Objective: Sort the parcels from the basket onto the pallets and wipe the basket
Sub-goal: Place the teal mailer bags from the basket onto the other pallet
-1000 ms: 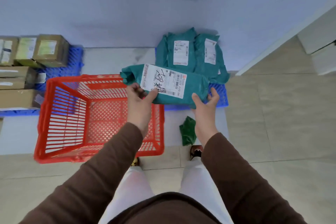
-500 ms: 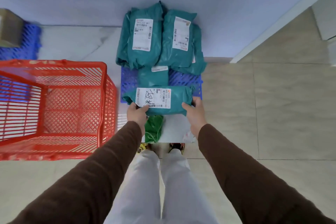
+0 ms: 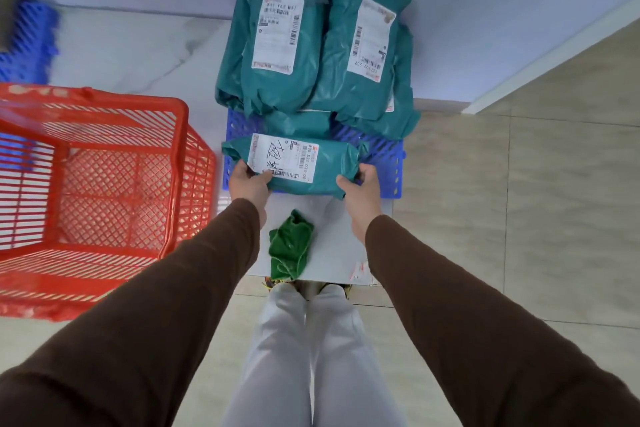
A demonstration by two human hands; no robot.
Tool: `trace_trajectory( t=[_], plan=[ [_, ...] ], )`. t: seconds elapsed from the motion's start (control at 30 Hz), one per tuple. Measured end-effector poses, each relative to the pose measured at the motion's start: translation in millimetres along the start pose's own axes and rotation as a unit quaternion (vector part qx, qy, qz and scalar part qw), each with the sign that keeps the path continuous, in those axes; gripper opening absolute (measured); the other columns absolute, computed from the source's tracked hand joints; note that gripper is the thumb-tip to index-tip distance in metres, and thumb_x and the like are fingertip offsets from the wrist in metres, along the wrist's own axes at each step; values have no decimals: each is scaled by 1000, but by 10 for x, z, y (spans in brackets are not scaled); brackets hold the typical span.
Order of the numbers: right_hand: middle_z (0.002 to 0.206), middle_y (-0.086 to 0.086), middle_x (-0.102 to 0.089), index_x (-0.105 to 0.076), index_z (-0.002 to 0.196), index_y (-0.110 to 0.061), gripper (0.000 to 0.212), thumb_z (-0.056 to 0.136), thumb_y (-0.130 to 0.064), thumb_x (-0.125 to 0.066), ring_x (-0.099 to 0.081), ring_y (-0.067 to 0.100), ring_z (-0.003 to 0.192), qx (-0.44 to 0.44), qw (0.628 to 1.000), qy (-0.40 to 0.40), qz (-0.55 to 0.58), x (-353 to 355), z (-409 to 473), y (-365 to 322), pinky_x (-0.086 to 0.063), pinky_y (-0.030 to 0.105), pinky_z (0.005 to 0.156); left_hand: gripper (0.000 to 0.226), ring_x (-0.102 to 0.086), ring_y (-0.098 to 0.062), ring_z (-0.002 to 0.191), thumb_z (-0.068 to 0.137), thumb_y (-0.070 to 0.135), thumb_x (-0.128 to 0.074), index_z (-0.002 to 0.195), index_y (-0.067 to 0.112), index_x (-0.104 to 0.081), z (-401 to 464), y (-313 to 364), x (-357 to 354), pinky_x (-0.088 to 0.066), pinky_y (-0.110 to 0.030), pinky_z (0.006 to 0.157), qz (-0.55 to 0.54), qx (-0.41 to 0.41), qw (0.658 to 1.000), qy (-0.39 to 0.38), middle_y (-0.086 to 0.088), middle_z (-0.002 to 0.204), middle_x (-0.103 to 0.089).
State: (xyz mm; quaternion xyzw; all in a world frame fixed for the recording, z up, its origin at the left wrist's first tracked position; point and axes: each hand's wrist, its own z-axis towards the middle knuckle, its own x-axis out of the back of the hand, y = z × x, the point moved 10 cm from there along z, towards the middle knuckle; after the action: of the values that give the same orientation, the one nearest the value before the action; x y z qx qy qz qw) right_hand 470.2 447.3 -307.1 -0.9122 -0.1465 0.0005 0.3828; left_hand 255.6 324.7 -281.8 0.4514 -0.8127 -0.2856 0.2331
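Observation:
I hold a teal parcel bag [image 3: 332, 166] with a white shipping label by both ends: my left hand [image 3: 249, 182] grips its left end, my right hand [image 3: 360, 191] its right end. It sits low over the front edge of the blue pallet [image 3: 384, 163]. Behind it, more teal parcels [image 3: 277, 80] lean against the wall on the same pallet. The red basket [image 3: 114, 184] stands to the left with nothing visible inside. A green cloth [image 3: 289, 246] lies crumpled on the white floor below the parcel.
A second blue pallet [image 3: 27, 45] shows at the far left, blurred. The wall stands close behind the parcels. Beige tiled floor [image 3: 519, 218] spreads to the right. My legs and shoes are directly below the cloth.
I carried the teal parcel from above the basket rightward to the blue pallet's front edge. The view swung right, so the basket shifted left and the box pallet nearly left the frame.

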Motion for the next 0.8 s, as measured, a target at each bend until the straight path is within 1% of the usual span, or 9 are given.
trace_trajectory(
  t=[0.1, 0.2, 0.27, 0.4, 0.53, 0.6, 0.67, 0.73, 0.8],
  plan=[
    [99, -4, -60, -51, 116, -14, 31, 91, -2, -65, -58, 7, 85, 8, 1000, 14, -6, -10, 87, -2, -51, 33, 90, 41, -63, -24, 103, 94, -13, -51, 127, 12, -56, 147, 13, -50, -57, -28, 76, 20, 5, 1000, -9, -5, 118, -64],
    [99, -4, -60, -52, 119, -12, 31, 92, -2, -64, -57, 5, 83, 9, 1000, 28, -3, -12, 106, 4, -49, 23, 81, 44, -61, -25, 108, 95, -11, -53, 135, 9, -52, 202, -20, -53, -56, -33, 85, 26, 11, 1000, -11, -6, 123, -62],
    [102, -2, -60, -53, 120, -11, 31, 92, -2, -64, -57, 6, 83, 10, 999, 32, -1, -8, 99, -5, -47, 20, 77, 45, -61, -25, 108, 95, -10, -54, 137, 7, -50, 212, -51, -38, -54, -35, 91, 21, 22, 999, -15, -6, 125, -61],
    [117, 6, -64, -55, 121, -13, 32, 92, -5, -65, -61, 12, 92, 21, 999, 39, 0, 38, 57, -79, -47, 16, 74, 44, -60, -24, 106, 94, -7, -59, 136, 5, -51, 174, -107, 18, -53, -35, 95, 18, 44, 999, -16, -9, 128, -61],
    [121, 0, -62, -51, 135, -14, 45, 93, -6, -64, -63, 5, 91, 21, 999, 27, 2, 85, -78, -158, -49, 12, 72, 50, -60, -22, 106, 93, 0, -65, 139, 8, -48, 35, -187, 100, -51, -32, 96, 18, 51, 998, -16, -10, 130, -62],
    [128, -4, -57, -44, 145, -17, 56, 93, -8, -65, -62, 5, 97, 18, 1000, 21, 7, 103, -197, -193, -49, 14, 76, 58, -61, -20, 102, 92, 6, -69, 144, 12, -44, -50, -222, 166, -49, -30, 92, 25, 57, 998, -13, -11, 127, -62],
    [134, -7, -51, -41, 148, -19, 61, 93, -11, -66, -60, 11, 109, 19, 1000, 21, 6, 130, -343, -248, -50, 23, 89, 62, -60, -18, 97, 91, 11, -71, 146, 15, -41, -176, -232, 218, -45, -30, 91, 37, 65, 997, -14, -10, 120, -62],
    [141, -5, -49, -44, 146, -21, 57, 93, -15, -66, -57, 14, 118, 26, 999, 24, -15, 159, -485, -297, -50, 33, 100, 63, -60, -23, 109, 90, 16, -73, 145, 17, -41, -331, -231, 269, -43, -32, 96, 52, 65, 996, -19, -11, 127, -61],
    [145, -1, -47, -47, 143, -20, 53, 94, -17, -65, -55, 12, 115, 29, 999, 20, -25, 165, -664, -314, -50, 33, 98, 61, -56, -29, 125, 91, 16, -71, 145, 18, -42, -503, -240, 331, -41, -36, 101, 79, 59, 995, -28, -11, 142, -54]
  ],
)
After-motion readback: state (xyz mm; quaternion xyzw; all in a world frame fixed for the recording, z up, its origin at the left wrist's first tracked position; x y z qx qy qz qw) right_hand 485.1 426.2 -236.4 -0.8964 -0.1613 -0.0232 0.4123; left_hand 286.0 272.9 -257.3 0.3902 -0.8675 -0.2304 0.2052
